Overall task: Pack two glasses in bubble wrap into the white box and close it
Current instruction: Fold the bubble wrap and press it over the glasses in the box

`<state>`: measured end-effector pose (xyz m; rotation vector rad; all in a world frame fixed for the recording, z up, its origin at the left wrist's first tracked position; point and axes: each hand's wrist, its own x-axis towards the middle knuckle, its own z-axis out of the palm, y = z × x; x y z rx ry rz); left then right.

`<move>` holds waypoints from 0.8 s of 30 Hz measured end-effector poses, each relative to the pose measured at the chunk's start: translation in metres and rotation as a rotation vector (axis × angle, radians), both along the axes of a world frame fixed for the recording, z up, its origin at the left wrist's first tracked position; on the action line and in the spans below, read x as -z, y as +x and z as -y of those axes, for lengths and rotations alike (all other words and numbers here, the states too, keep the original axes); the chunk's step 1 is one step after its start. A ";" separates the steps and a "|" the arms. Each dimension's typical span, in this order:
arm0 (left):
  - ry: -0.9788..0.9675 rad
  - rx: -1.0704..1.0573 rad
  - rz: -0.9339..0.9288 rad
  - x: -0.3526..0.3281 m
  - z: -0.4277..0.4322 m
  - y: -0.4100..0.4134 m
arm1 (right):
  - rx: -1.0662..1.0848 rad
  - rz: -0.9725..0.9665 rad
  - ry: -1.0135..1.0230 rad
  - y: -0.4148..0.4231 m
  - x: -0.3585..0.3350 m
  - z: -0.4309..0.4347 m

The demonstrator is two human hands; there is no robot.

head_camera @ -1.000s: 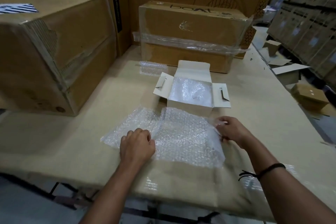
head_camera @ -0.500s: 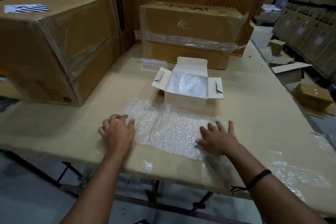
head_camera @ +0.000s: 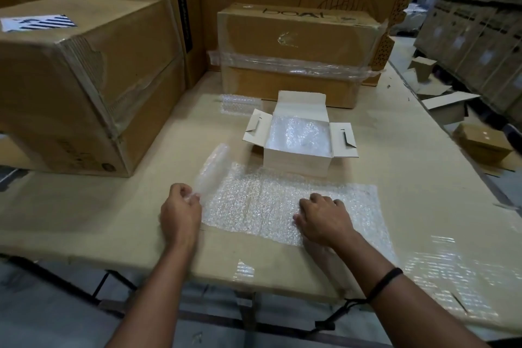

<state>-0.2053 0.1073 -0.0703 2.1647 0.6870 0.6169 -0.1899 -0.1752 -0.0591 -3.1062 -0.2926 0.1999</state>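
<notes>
Left hand [head_camera: 180,212] pinches the curled edge of the light, limp clear bubble-wrap sheet [head_camera: 265,206] near the tabletop [head_camera: 84,220] front edge; bent-fingered right hand [head_camera: 324,220] pins it

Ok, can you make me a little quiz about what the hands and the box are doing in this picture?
1. True or false: the white box has its flaps shut.
2. What does the left hand pinch? A) the lifted left edge of the bubble wrap sheet B) a flap of the box C) a roll of tape
3. Which hand rests on top of the sheet, nearer its middle?

Key: 1 false, the flaps stand open. 2 A. 3 the right hand.
</notes>
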 end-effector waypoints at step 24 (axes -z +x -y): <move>0.239 0.807 0.238 0.003 0.071 0.013 | 0.539 0.012 1.194 0.015 -0.061 0.025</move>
